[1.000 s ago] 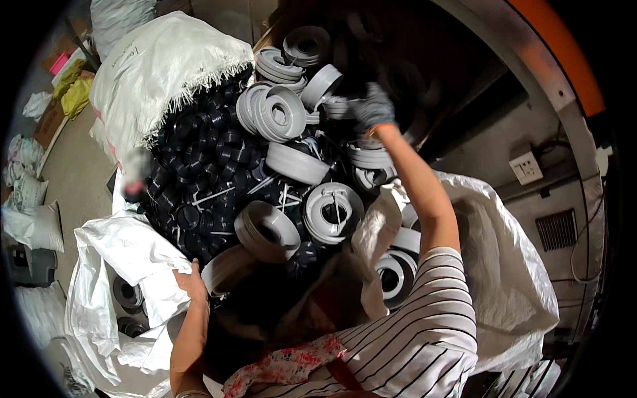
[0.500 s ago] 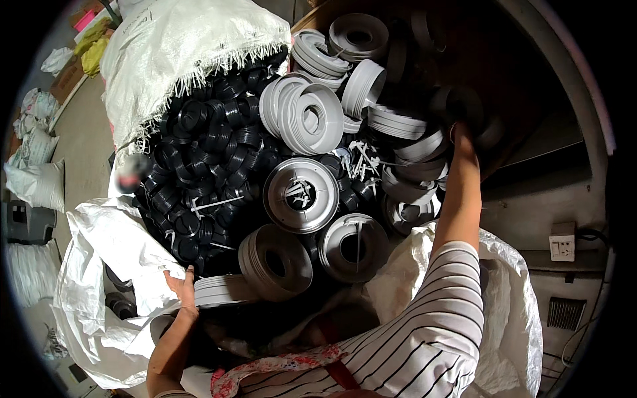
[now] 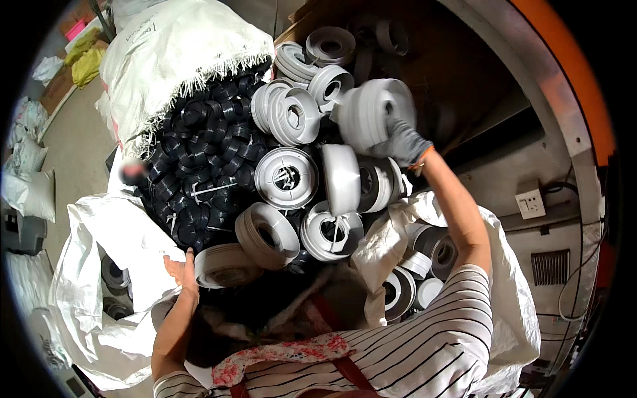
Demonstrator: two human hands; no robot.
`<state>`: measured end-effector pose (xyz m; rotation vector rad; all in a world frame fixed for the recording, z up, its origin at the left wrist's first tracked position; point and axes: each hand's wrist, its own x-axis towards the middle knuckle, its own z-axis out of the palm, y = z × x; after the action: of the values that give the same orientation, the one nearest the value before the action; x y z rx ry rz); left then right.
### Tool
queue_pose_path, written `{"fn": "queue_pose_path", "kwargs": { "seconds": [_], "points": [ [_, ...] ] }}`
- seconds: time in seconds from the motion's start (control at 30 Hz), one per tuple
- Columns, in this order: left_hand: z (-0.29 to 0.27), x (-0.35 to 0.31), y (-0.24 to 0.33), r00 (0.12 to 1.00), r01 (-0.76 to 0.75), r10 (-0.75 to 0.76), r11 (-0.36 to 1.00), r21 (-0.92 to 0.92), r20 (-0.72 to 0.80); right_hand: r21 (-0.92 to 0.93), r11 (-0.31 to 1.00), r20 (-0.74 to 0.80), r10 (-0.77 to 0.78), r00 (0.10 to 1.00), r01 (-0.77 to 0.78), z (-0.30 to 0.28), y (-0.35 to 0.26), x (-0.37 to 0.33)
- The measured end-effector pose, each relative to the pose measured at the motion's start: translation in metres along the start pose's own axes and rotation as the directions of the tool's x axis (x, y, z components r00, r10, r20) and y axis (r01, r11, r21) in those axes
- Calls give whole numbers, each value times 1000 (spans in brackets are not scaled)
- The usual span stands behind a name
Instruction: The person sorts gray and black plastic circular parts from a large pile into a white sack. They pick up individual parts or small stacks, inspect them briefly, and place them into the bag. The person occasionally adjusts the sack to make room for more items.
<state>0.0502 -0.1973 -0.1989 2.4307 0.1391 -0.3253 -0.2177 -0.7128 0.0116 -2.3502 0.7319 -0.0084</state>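
Note:
A stepped grey plastic ring (image 3: 371,109), blurred by motion, is gripped in my right hand (image 3: 406,144), which wears a grey glove with an orange cuff. It hangs over the right side of a heap of similar rings. My left hand (image 3: 180,268) rests bare at the white sack's edge, thumb and fingers apart, beside a grey ring (image 3: 225,266) lying on its side. Another tilted ring (image 3: 267,235) leans next to that one. Farther in, a flanged ring (image 3: 286,178) lies flat with small white plastic sprues in its opening.
Many black ribbed rings (image 3: 199,146) spill from a large white woven sack (image 3: 179,46) at the far left. An open white sack (image 3: 99,232) stands at near left. Another sack (image 3: 511,285) at near right holds grey and white rings. A wall socket (image 3: 529,202) is at right.
My right hand has come back from the dark far right corner, moving left and nearer, with a grey ring in it. The left hand stays at the sack's edge. The view has shifted slightly.

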Motion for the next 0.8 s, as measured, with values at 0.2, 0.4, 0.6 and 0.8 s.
{"fn": "queue_pose_path", "kwargs": {
  "seconds": [0.2, 0.4, 0.6, 0.8],
  "points": [
    [-10, -10, 10, 993, -112, 108, 984, -136, -39, -42, 844, 457, -460, 761, 535, 78, -151, -57],
    [-15, 2, -12, 998, -28, 39, 982, -189, 54, -111, 977, -87, -191, 978, 181, 62, -137, 75],
    [-4, 5, -24, 1000, 0, 0, 992, -126, 3, -362, 932, -317, -86, 945, -37, 61, -80, 262],
    [-2, 7, -28, 998, -51, 55, 995, -86, 41, -304, 931, -615, -30, 788, -202, 93, -35, 312]
  ]
}}
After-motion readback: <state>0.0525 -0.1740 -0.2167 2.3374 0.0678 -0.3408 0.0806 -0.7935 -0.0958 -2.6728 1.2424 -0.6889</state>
